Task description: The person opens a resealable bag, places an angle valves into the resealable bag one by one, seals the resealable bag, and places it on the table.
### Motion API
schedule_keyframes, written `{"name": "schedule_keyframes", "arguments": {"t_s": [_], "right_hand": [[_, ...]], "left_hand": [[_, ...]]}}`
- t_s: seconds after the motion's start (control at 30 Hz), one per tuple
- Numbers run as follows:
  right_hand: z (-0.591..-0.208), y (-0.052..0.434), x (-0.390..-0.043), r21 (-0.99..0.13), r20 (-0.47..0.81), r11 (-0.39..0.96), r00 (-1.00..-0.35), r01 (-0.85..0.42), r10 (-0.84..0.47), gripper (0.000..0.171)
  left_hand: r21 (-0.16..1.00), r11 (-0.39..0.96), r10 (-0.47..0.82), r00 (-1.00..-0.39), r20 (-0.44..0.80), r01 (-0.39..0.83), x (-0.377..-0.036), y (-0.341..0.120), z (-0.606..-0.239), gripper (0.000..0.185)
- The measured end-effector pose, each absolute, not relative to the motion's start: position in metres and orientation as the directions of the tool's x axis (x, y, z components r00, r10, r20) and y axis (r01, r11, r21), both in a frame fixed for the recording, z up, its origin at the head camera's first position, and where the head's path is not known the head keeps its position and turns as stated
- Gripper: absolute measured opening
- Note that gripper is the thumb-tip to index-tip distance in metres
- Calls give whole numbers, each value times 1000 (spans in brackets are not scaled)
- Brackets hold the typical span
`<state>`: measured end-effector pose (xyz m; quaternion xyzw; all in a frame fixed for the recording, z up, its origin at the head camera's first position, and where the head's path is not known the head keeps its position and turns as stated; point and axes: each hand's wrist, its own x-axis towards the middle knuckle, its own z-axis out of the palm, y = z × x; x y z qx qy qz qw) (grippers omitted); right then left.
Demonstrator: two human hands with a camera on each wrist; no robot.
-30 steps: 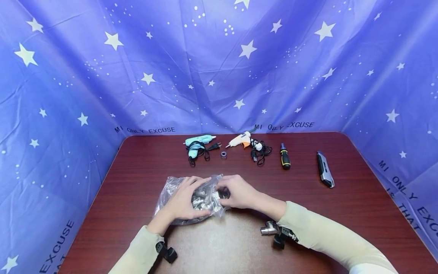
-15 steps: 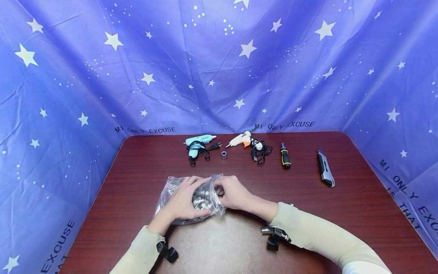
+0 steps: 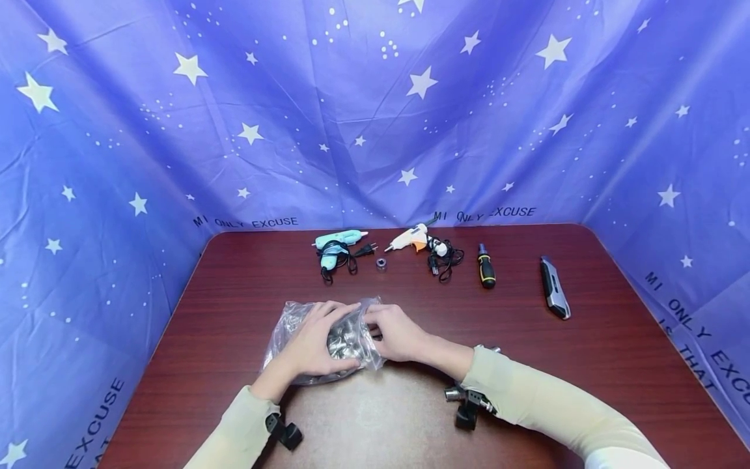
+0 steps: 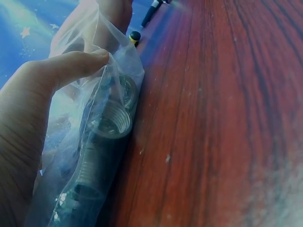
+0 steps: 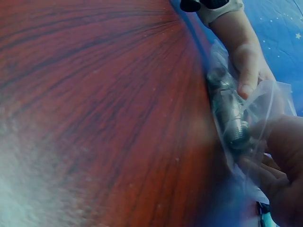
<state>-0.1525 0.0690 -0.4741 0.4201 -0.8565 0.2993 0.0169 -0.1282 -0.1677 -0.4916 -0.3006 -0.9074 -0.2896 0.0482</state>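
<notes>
A clear plastic bag (image 3: 285, 326) of shiny metal threaded pipe fittings (image 4: 112, 119) lies on the table in front of me. My left hand (image 3: 316, 342) spans the bag and holds it, thumb on the near side and fingers on the far side. My right hand (image 3: 401, 335) has its curled fingers inside the bag's mouth at the right end. In the right wrist view, thin plastic covers some of its fingertips, close to the fittings. I cannot tell whether those fingers grip a fitting. A loose metal fitting (image 3: 453, 394) lies by my right wrist, partly hidden by the wrist camera.
Along the back lie a light-blue glue gun (image 3: 340, 240), a small metal ring (image 3: 381, 264), a white-and-orange glue gun (image 3: 410, 238), a black-and-yellow screwdriver (image 3: 486, 270) and a utility knife (image 3: 555, 288). Star-patterned curtains surround the dark red table (image 3: 234, 273).
My right hand has shifted slightly left, its fingers going deeper into the bag's mouth. The right forearm followed, now covering more of the loose fitting. My left hand has stayed on the bag.
</notes>
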Motion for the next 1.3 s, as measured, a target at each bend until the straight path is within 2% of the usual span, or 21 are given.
{"name": "schedule_keyframes", "arguments": {"t_s": [0.1, 0.2, 0.37, 0.63, 0.8, 0.97, 1.13, 1.3], "right_hand": [[-470, 73, -154, -482, 267, 452, -618, -750, -740, 7], [-464, 82, -157, -475, 246, 457, -613, -752, -751, 13], [-452, 108, -164, -481, 241, 483, -640, -731, -730, 21], [-431, 167, -166, -445, 244, 523, -661, -726, -710, 17], [-429, 203, -160, -452, 172, 534, -657, -715, -734, 16], [-431, 236, -149, -476, 85, 531, -638, -701, -765, 19], [-428, 268, -139, -419, 108, 527, -617, -739, -780, 26], [-432, 286, -130, -465, 118, 467, -575, -752, -809, 41]], "left_hand": [[505, 646, 517, -815, 263, 572, -127, -168, -492, 104], [509, 646, 516, -817, 258, 569, -128, -168, -492, 103], [498, 657, 515, -820, 251, 565, -129, -167, -491, 104], [496, 661, 518, -820, 243, 564, -128, -166, -490, 104], [505, 655, 514, -822, 246, 561, -128, -167, -490, 104], [502, 652, 514, -818, 258, 568, -128, -168, -491, 105], [503, 642, 520, -811, 267, 578, -129, -167, -489, 105], [508, 644, 515, -815, 265, 572, -130, -167, -491, 105]]}}
